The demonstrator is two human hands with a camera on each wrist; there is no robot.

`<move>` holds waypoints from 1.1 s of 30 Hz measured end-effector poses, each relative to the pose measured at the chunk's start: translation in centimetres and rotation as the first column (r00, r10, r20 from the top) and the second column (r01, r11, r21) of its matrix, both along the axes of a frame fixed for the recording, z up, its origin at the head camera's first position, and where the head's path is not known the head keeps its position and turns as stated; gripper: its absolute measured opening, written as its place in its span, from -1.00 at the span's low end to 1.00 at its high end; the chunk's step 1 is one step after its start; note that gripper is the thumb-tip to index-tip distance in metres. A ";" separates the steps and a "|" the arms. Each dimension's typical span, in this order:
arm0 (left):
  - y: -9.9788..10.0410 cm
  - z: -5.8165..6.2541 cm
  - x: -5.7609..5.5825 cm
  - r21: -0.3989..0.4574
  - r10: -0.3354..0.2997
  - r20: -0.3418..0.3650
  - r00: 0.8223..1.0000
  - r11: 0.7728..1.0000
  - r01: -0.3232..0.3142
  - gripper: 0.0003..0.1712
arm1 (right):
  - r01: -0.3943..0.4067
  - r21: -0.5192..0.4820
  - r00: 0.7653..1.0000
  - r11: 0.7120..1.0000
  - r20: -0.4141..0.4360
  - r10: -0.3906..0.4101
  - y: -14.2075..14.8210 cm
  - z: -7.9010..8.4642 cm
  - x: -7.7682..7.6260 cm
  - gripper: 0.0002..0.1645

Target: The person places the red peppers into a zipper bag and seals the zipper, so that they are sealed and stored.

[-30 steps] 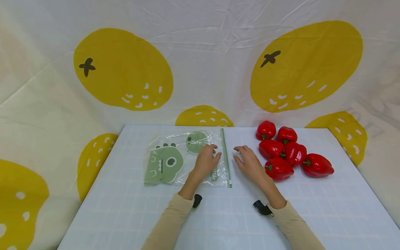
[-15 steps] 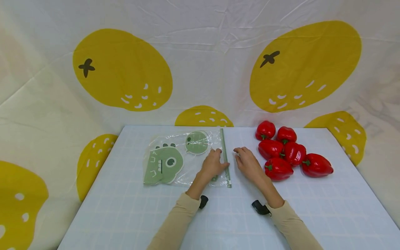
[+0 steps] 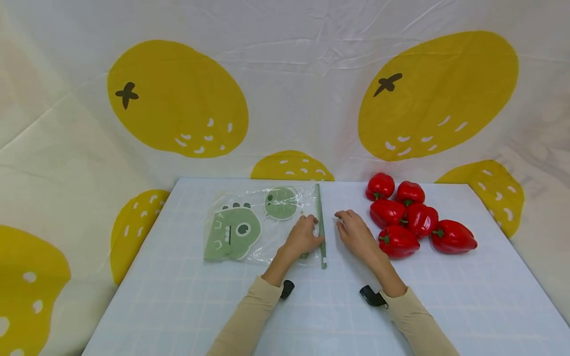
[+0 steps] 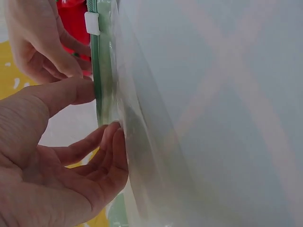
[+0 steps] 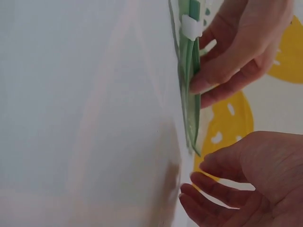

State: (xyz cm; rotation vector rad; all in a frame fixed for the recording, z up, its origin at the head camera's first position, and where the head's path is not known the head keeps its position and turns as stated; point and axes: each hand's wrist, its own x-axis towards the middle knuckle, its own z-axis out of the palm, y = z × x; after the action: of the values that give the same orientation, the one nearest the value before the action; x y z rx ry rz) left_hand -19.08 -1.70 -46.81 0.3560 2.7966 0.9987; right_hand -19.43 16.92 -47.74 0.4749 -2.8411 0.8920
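Observation:
A clear zip bag (image 3: 256, 247) with green dinosaur prints lies flat at the left middle of the table. Its green zip strip (image 3: 319, 202) runs along the right side, and a white slider (image 5: 191, 27) sits near one end of it. My left hand (image 3: 303, 237) pinches at this edge: the thumb (image 4: 80, 92) is on the strip, the fingertips on the film. In the right wrist view the strip's two sides stand slightly apart. My right hand (image 3: 355, 235) hovers just right of the strip, fingers loosely bent, holding nothing.
Several red bell peppers (image 3: 398, 242) lie grouped on the right of the white checked table (image 3: 320, 321), close beside my right hand. A pale cloth (image 3: 303, 99) with yellow fruit prints hangs behind the table.
My left hand has moved right and toward me, from over the bag to the zip strip. The strip's near end has shifted slightly left. My right hand stays nearly still.

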 end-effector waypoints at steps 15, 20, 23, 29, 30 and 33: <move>-2.0 -0.1 0.4 0.208 0.031 -0.017 0.999 0.978 -0.027 -0.78 | -0.036 -0.071 0.992 0.997 0.121 0.044 -0.4 0.6 0.0 -0.60; -2.9 -0.5 0.5 0.252 0.050 -0.027 0.998 0.967 -0.042 -0.85 | -0.060 -0.162 0.984 0.985 0.159 0.086 -1.1 0.8 -0.1 -0.60; -3.4 -0.6 0.7 0.281 0.048 -0.033 0.998 0.959 -0.037 -0.87 | -0.064 -0.206 0.983 0.977 0.157 0.098 -1.8 0.9 -0.1 -0.63; -4.3 -0.7 0.8 0.297 0.048 -0.054 0.997 0.954 -0.029 -0.93 | -0.019 -0.288 0.971 0.957 0.224 0.087 -3.4 0.9 -0.1 -0.65; -4.4 -0.6 0.9 0.298 0.045 -0.058 0.997 0.954 -0.026 -0.94 | -0.008 -0.307 0.965 0.952 0.246 0.087 -3.6 0.8 -0.1 -0.66; -4.6 -0.6 0.9 0.300 0.028 -0.077 0.997 0.954 -0.004 -0.93 | 0.009 -0.368 0.951 0.930 0.290 0.105 -4.1 0.6 -0.2 -0.66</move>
State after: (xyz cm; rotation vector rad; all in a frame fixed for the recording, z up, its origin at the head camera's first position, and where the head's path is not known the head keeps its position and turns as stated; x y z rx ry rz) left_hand -18.18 -6.27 -47.44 0.4184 2.7189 1.4489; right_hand -19.59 12.83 -47.10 0.3883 -2.8239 1.5927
